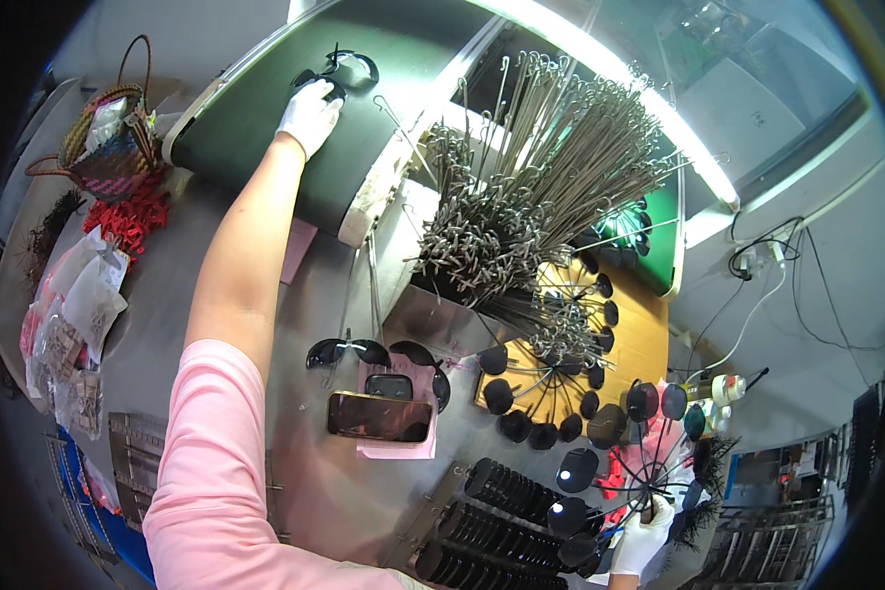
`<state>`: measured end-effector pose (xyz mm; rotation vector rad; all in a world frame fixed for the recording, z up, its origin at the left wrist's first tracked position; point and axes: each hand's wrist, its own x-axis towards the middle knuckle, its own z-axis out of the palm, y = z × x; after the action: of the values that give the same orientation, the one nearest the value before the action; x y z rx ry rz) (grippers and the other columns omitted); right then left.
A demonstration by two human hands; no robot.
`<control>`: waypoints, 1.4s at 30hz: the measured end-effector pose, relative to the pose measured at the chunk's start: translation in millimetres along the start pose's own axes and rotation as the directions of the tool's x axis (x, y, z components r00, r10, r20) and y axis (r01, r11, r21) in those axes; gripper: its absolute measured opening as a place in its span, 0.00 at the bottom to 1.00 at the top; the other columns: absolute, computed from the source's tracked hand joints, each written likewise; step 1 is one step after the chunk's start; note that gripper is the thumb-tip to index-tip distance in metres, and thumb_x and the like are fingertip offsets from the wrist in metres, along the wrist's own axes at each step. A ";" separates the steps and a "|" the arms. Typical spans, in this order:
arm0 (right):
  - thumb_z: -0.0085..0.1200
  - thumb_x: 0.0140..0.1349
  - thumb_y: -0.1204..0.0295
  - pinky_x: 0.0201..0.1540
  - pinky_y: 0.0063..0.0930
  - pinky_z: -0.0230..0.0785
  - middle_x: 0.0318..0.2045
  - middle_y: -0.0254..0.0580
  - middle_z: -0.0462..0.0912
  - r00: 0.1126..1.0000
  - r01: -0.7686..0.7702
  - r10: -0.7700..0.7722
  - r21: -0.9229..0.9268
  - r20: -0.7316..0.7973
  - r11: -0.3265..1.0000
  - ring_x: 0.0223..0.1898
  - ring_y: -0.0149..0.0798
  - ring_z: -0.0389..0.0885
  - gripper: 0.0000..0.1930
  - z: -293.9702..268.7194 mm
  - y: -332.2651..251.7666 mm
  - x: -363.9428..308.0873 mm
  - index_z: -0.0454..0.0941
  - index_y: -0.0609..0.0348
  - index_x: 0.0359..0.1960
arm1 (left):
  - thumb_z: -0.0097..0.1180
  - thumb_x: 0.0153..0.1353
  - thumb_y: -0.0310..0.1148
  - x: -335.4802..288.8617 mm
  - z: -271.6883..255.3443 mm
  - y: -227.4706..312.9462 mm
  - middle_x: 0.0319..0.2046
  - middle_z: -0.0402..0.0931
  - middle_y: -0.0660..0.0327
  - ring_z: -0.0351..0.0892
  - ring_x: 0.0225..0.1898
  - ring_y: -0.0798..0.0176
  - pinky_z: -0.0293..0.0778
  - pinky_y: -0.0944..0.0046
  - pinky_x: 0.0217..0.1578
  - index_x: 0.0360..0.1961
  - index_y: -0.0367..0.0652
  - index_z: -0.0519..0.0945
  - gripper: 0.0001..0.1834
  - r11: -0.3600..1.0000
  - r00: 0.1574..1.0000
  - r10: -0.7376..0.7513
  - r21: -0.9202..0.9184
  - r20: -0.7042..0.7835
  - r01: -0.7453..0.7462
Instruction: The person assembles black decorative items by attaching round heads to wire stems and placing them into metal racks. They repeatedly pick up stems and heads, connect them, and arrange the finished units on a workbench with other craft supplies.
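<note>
1. The person's left arm, in a pink sleeve [211, 423], stretches from the near left to the far side, the bare forearm nearly straight.
2. The gloved left hand [311, 116] lies over the green belt [251, 138], palm down, its fingers at the dark sunglasses [305, 78] there; whether they pinch the frame cannot be told.
3. The gloved right hand [643, 539] is at the near right, upright, its fingers closed around the hub of a wire fan [649, 486] tipped with dark round discs; most of its forearm is out of view.
4. Left of the right hand stand rows of dark lenses [506, 492].
5. Between the hands, a phone [379, 417] lies over pink paper [403, 449], near a thick bundle of hooked rods [487, 236].
</note>
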<state>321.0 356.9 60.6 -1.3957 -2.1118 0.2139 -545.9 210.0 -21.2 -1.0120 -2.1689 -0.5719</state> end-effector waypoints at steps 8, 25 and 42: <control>0.55 0.62 0.89 0.49 0.21 0.72 0.43 0.34 0.76 0.999 -0.036 0.037 0.068 -0.011 0.997 0.40 0.26 0.76 0.17 0.7 12.6 -4.4 0.75 0.64 0.52 | 0.52 0.71 0.23 -41.5 -35.2 -1.0 0.54 0.81 0.51 0.83 0.52 0.56 0.80 0.62 0.54 0.55 0.31 0.77 0.14 0.289 0.859 -0.501 -0.915 0.105 0.281; 0.55 0.60 0.87 0.45 0.22 0.69 0.40 0.34 0.76 0.996 -0.086 0.087 0.361 0.014 0.928 0.37 0.28 0.74 0.17 1.2 -14.9 -29.6 0.77 0.63 0.51 | 0.58 0.66 0.33 -392.2 -260.9 -47.0 0.48 0.80 0.63 0.77 0.52 0.64 0.75 0.63 0.55 0.46 0.42 0.81 0.10 -0.568 -0.087 -0.819 -0.781 0.567 0.258; 0.60 0.59 0.75 0.55 0.43 0.71 0.46 0.56 0.82 0.930 0.366 -0.367 0.039 0.010 0.930 0.48 0.55 0.80 0.17 84.5 -28.6 147.1 0.78 0.63 0.50 | 0.59 0.65 0.31 -430.8 -363.2 352.2 0.38 0.87 0.53 0.87 0.35 0.54 0.82 0.60 0.40 0.50 0.45 0.85 0.13 0.446 0.539 -0.227 -0.405 0.811 0.798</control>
<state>211.3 489.4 61.3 -0.9545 -2.3232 0.1135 77.6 -18.2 -49.0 -0.9108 -3.0400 -1.8461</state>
